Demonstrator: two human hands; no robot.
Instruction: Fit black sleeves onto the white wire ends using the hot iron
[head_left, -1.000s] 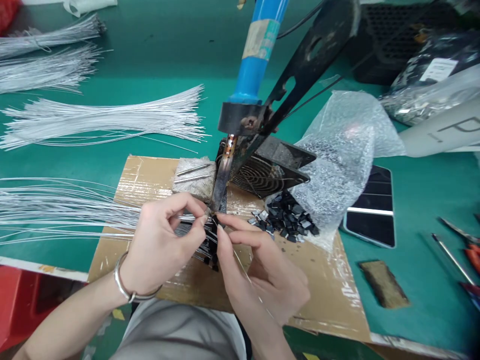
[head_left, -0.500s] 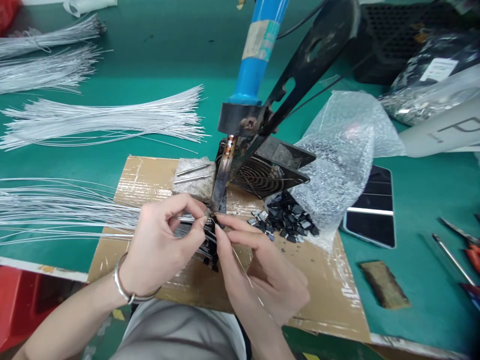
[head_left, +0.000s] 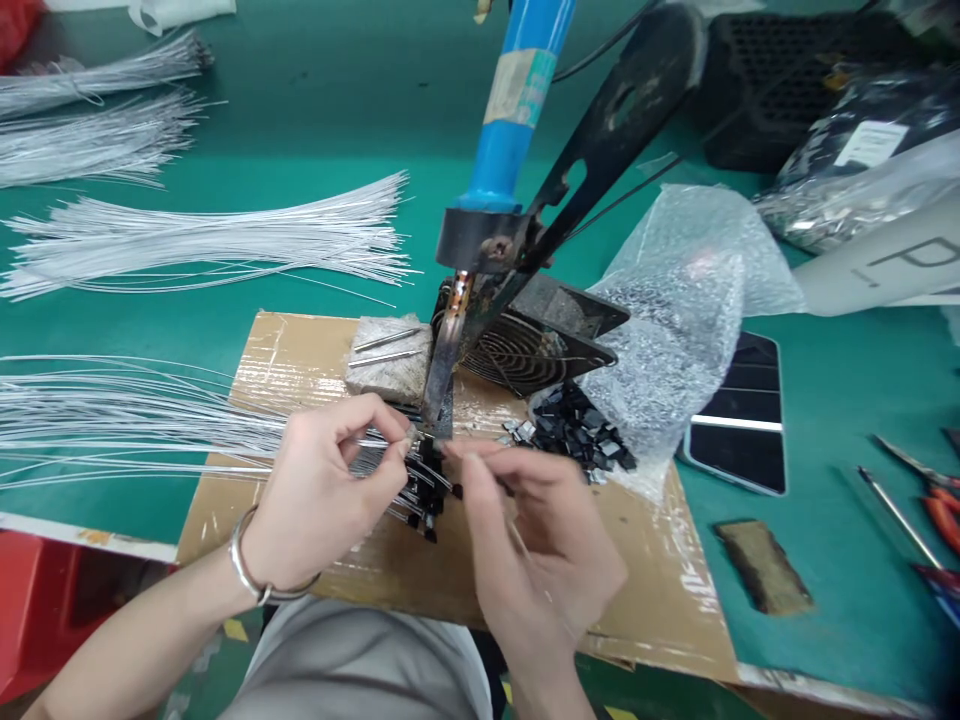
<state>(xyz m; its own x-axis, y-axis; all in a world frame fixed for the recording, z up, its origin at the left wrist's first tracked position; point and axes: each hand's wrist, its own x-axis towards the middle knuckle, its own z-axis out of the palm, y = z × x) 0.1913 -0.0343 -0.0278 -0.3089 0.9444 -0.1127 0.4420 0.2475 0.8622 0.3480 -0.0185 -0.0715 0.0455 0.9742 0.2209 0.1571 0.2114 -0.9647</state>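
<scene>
My left hand (head_left: 326,490) is closed to a tight pinch, thumb and index fingertip pressed on a small piece (head_left: 413,438) just below the tip of the soldering iron (head_left: 506,160); my fingers hide most of it, so I cannot tell its exact shape. My right hand (head_left: 551,540) sits just to the right, thumb and forefinger drawn nearly together and the other fingers curled, with a thin wire (head_left: 519,542) running back across the palm (the hand is blurred, so whether the fingertips touch I cannot say). Below the pinch, several grey wires with black ends (head_left: 429,500) lie side by side over the cardboard sheet (head_left: 660,610), and a loose spread of wires (head_left: 150,425) reaches from under my left hand out to the left edge of view. The iron points down, its blue handle gripped by a black clamp (head_left: 480,240) on a slotted metal arm (head_left: 615,115). Just beside its tip, on the left, two metal rods (head_left: 386,348) rest on a pale grey block (head_left: 384,380); to the right, behind the tip, stands a fan with a round wire guard (head_left: 514,350). A heap of small black pieces (head_left: 577,430) lies at the mouth of a bubble-wrap bag (head_left: 675,300), with a phone (head_left: 739,420) near it on the green tabletop (head_left: 832,400). Farther back on the left is a thick white wire bundle (head_left: 217,235).
</scene>
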